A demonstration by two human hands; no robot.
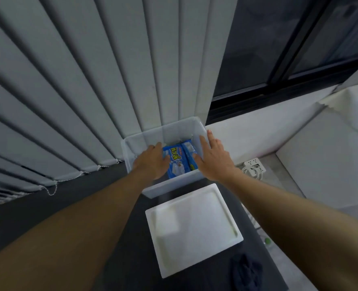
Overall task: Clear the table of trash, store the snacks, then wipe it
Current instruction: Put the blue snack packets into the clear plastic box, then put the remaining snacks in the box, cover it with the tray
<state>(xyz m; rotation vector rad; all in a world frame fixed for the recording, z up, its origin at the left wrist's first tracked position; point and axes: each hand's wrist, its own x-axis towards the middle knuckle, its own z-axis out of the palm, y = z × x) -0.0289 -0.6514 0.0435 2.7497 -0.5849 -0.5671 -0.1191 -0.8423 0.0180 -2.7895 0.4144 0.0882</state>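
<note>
The blue shiny snack packs (179, 162) lie inside the see-through plastic box (174, 186). Both hands are open: the left hand (150, 162) rests flat on the packs and the right hand (213, 158) sits at their other side. The packs look light and crinkly (easy to squash), so hold the sides softly. The flat white lid (192, 227) lies just in front of the box.

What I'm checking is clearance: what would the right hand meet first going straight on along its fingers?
Probably the far right corner of the clear plastic bin, just beyond the right hand; depth is unclear.
</note>
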